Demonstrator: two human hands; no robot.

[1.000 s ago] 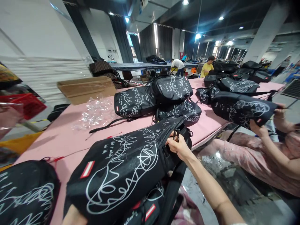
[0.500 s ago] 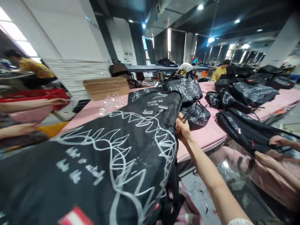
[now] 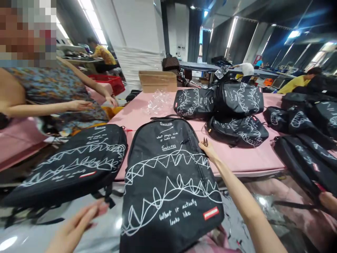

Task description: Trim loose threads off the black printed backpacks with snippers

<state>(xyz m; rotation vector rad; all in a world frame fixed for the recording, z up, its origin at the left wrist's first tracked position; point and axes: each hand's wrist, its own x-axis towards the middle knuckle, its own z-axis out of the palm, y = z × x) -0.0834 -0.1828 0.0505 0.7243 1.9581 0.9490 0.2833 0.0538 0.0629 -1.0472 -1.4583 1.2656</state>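
- The black backpack lies flat, front up, half on the pink table.
- The right hand rests on its right edge, fingers closed around small snips.
- The left hand, fingers loosely spread, hovers left of the backpack, touching nothing.
- A 2nd backpack lies just beside.

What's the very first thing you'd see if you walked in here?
The big black backpack scribbled with white zigzags and the word "Success", lying flat in the middle, half over the pink table edge. The right hand rests at its right side; the left hand hovers open, low left. More matching backpacks lie behind.
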